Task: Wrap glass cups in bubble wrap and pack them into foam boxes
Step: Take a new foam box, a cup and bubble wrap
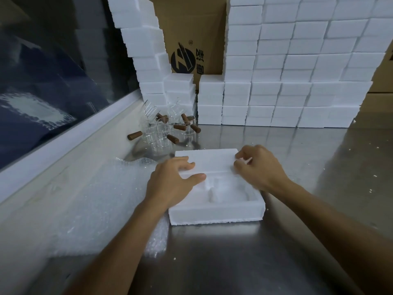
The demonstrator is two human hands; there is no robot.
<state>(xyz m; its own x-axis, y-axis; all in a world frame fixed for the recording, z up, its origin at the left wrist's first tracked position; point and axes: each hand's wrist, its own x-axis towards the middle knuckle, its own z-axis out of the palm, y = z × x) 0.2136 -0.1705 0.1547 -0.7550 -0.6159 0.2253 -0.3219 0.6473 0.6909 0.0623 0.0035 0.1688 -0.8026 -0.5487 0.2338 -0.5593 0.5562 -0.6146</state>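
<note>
My left hand (173,179) lies spread on the white foam box (217,211) on the steel surface (234,262); my right hand (258,167) seemingly pinches its lid edge; light, crumbly, so I'd grip its sides gently.

- Left hand (170,182): bare, no glove, no ring or watch visible; short, unpainted fingernails.
- Right hand (258,169): likewise bare and unadorned.
- Left forearm (119,248) and right forearm (331,216): uncovered from wrist to frame edge; no sleeve, strap or bracelet in view.
</note>
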